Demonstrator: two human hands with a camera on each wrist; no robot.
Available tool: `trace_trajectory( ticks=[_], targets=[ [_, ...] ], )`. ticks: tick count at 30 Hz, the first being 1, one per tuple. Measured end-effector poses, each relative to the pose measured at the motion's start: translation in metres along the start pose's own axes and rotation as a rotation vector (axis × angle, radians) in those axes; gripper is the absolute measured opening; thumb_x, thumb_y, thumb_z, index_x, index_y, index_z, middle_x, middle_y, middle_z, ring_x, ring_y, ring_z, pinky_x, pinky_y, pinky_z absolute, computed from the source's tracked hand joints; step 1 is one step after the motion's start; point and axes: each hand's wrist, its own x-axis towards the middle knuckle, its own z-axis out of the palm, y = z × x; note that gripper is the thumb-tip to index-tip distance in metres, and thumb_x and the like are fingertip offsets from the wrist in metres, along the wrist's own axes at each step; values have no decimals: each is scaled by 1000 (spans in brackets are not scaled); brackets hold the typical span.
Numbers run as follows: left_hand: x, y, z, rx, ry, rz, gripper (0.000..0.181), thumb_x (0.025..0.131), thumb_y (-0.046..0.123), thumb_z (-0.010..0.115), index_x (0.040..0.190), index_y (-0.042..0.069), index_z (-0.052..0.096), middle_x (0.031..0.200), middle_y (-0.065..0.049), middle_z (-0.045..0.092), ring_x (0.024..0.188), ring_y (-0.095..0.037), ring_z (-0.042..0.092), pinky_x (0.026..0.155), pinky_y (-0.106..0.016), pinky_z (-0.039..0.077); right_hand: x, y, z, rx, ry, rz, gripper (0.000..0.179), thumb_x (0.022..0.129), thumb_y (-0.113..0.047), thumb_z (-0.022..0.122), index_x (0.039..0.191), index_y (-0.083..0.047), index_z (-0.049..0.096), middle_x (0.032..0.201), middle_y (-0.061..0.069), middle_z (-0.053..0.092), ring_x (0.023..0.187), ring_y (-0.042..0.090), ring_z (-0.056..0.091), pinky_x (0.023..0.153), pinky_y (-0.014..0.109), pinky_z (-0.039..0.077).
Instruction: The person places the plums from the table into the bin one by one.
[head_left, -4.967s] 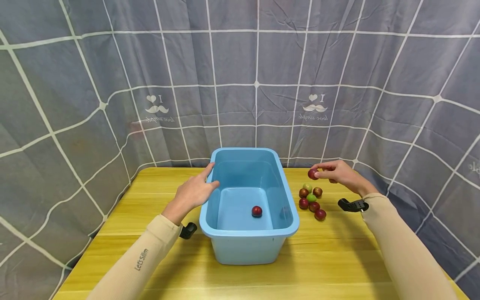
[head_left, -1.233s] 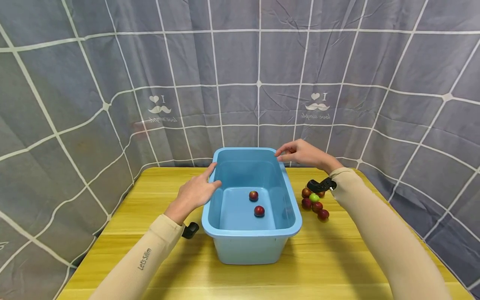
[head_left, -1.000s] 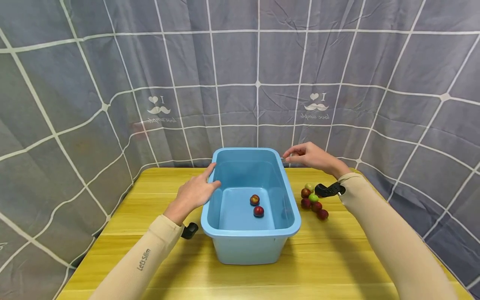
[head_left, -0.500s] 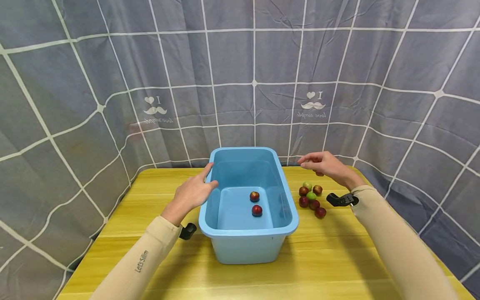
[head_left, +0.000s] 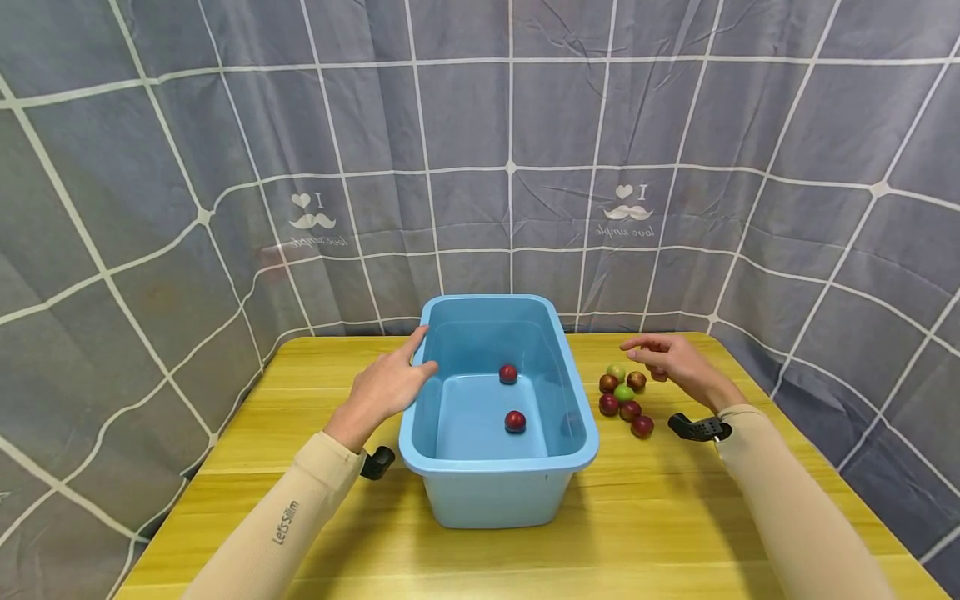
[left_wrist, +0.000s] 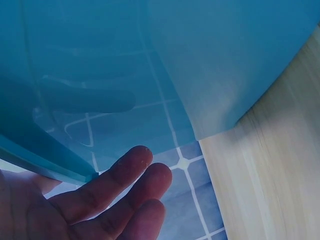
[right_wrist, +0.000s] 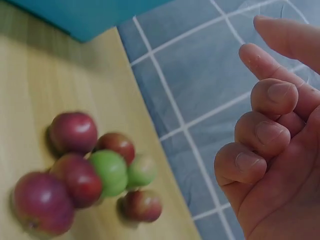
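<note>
Straddling the left rim of the blue tub [head_left: 491,498], the left hand [head_left: 386,383] holds that edge, and in its wrist view we see the thumb on one side of the wall and the fingers, nearly straight, on the other. Inside the tub we count two dark red fruits: the far fruit [head_left: 507,374] at the far end of the floor, and the near fruit [head_left: 515,422] closer to us, well apart from it. To the right of the tub, on the wooden table [head_left: 300,383], we find seven more in a loose cluster: five reddish fruits [head_left: 642,427], one bright green fruit [head_left: 623,393] near the middle and one yellowish-green fruit [head_left: 616,371] at the back. Near that back end we see the right hand [head_left: 678,362] held above the table, thumb and index finger stretched forward with a narrow gap between their tips, the other three fingers loosely bent, nothing in its grasp. Beige sleeves [head_left: 795,492] cover both forearms, and behind the table we see a grey curtain [head_left: 465,108] with a white grid.
</note>
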Motion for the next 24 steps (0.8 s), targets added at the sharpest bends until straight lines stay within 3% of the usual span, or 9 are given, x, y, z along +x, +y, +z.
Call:
trace_trajectory(
  ticks=[14, 18, 22, 24],
  targets=[
    [-1, 0, -2, 7, -6, 3, 74, 96, 51, 41, 162, 38, 12, 73, -8, 56, 56, -23, 49, 52, -36, 38, -22, 50, -3, 153, -5, 20, 24, 102, -22, 59, 122, -11, 66, 82, -4, 53, 61, 22, 32, 60, 40, 27],
    [-1, 1, -1, 10, -4, -1, 74, 96, 51, 42, 163, 38, 12, 71, -8, 55, 56, -22, 48, 51, -36, 38, -26, 67, -3, 168, -43, 48, 32, 102, -19, 58, 130, -5, 63, 100, -1, 63, 62, 20, 33, 60, 33, 34],
    [-1, 0, -1, 9, -2, -3, 74, 96, 51, 42, 163, 38, 12, 69, -8, 55, 54, -22, 47, 51, -35, 37, -29, 80, -2, 161, -41, 69, 40, 100, -18, 60, 136, 2, 58, 100, 2, 62, 63, 15, 37, 60, 29, 37],
    [-1, 1, 0, 6, -2, 0, 74, 96, 51, 42, 162, 38, 11, 70, -8, 55, 54, -22, 47, 51, -36, 37, -30, 85, -2, 147, -25, 74, 44, 100, -18, 61, 137, 6, 56, 91, 1, 58, 63, 14, 38, 59, 29, 37]
  ],
)
